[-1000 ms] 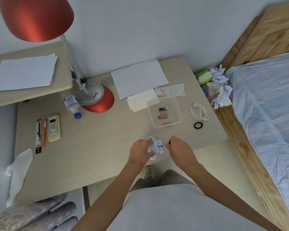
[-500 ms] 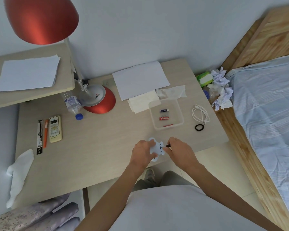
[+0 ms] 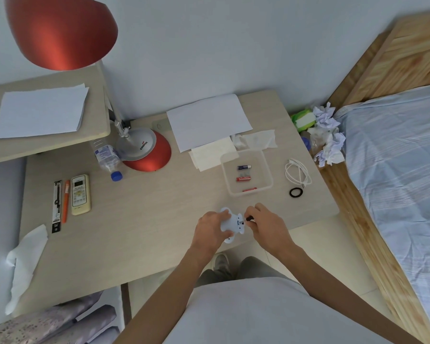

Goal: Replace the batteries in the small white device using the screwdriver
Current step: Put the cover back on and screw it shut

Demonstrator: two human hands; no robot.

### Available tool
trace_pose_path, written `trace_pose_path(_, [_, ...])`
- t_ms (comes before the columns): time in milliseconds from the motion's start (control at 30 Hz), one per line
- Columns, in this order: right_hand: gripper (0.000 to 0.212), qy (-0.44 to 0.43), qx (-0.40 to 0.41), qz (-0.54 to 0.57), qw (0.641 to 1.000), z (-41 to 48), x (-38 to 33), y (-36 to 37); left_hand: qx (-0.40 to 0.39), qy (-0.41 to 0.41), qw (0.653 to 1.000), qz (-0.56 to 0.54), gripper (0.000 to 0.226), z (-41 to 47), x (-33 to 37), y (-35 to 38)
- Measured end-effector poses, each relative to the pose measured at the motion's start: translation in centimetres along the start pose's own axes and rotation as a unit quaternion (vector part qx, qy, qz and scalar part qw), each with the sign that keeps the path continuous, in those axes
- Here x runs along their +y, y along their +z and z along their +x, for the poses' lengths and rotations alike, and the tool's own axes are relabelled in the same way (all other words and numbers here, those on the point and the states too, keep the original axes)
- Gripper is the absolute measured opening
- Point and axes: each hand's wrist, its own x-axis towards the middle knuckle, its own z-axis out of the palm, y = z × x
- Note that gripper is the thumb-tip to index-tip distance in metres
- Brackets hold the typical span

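Observation:
The small white device (image 3: 231,223) sits near the desk's front edge, gripped from the left by my left hand (image 3: 210,230). My right hand (image 3: 266,224) pinches a small dark-handled screwdriver (image 3: 248,218) whose tip meets the device's right side. A clear plastic tray (image 3: 267,170) behind the hands holds a blue battery (image 3: 243,167) and two red batteries (image 3: 243,179), the nearer one against the tray's front wall.
Red desk lamp (image 3: 144,155), water bottle (image 3: 107,160), remote control (image 3: 80,194) and pens at left. White paper sheets (image 3: 206,120) at the back. A white cable (image 3: 298,172) and black ring (image 3: 296,192) lie at right. The bed (image 3: 395,170) stands to the right.
Both hands stay on the device and screwdriver with only slight shifts. The camera view has tilted a little, moving the scene downward in frame.

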Motion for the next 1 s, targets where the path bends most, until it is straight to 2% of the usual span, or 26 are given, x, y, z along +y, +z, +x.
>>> trace_pose_path(100, [0.018,0.030,-0.003,-0.008,1.000,0.2,-0.1,0.0,-0.006,-0.008,1.000,-0.007,0.065,0.1,0.1,-0.1])
trace_pose_path(200, [0.028,0.054,-0.029,-0.072,0.996,0.7,-0.1,-0.1,-0.007,-0.013,1.000,-0.015,0.065,0.1,0.1,0.0])
trace_pose_path(367, [0.021,0.039,-0.018,-0.062,0.997,1.5,-0.2,-0.1,-0.009,-0.011,1.000,-0.006,0.067,0.2,0.0,0.0])
trace_pose_path(500, [0.003,0.005,-0.005,-0.031,0.999,1.4,0.1,0.0,-0.012,-0.017,1.000,-0.002,0.067,0.4,-0.1,0.1])
trace_pose_path(667, [0.008,0.009,-0.005,-0.020,1.000,1.3,0.1,0.4,-0.008,-0.011,1.000,0.008,0.068,0.6,0.1,0.1])
trace_pose_path(800, [0.031,0.043,0.004,-0.045,0.998,1.3,-0.2,0.0,-0.005,-0.012,1.000,0.014,0.069,0.9,-0.1,0.1])
trace_pose_path(867, [0.029,0.046,0.006,-0.053,0.998,1.2,0.0,0.1,-0.004,-0.010,1.000,0.015,0.068,0.9,0.0,0.1])
trace_pose_path(1000, [0.011,0.029,0.003,0.016,0.999,1.2,0.5,0.5,0.002,-0.006,1.000,0.013,0.067,0.7,0.0,0.2])
